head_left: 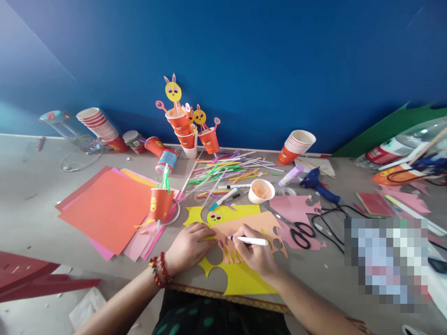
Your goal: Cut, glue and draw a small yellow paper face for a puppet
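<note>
Marker clamped in right hand, tip at peach paper, near front edge of table; left hand alongside, grip unclear.

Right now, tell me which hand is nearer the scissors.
Right. The right hand, holding a marker, is left of the scissors; the left hand is farther left.

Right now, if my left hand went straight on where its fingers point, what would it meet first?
Your left hand would probably meet the white marker in your right hand first, though depth is unclear.
</note>
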Tool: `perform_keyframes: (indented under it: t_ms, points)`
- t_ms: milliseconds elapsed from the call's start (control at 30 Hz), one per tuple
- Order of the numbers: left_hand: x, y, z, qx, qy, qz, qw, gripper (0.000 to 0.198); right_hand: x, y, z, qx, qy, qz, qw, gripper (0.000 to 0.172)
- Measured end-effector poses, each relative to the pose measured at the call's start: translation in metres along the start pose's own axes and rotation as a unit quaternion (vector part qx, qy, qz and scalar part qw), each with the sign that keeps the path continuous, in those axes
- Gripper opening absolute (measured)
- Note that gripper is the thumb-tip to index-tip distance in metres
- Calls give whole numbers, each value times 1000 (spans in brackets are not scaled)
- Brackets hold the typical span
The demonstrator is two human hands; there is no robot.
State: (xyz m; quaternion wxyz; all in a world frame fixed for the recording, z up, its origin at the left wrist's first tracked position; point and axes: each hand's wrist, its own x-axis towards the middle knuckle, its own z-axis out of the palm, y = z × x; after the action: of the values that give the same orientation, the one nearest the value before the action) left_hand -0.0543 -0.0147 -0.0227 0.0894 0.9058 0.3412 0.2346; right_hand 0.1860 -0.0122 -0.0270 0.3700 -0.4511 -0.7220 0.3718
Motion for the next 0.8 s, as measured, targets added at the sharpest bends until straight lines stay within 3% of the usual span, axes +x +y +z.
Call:
perform_keyframes:
  t_ms: [800]
  points:
    - [0, 0, -1, -2, -4, -1, 1000, 29, 0, 1, 0, -26, -17, 8, 999, 25]
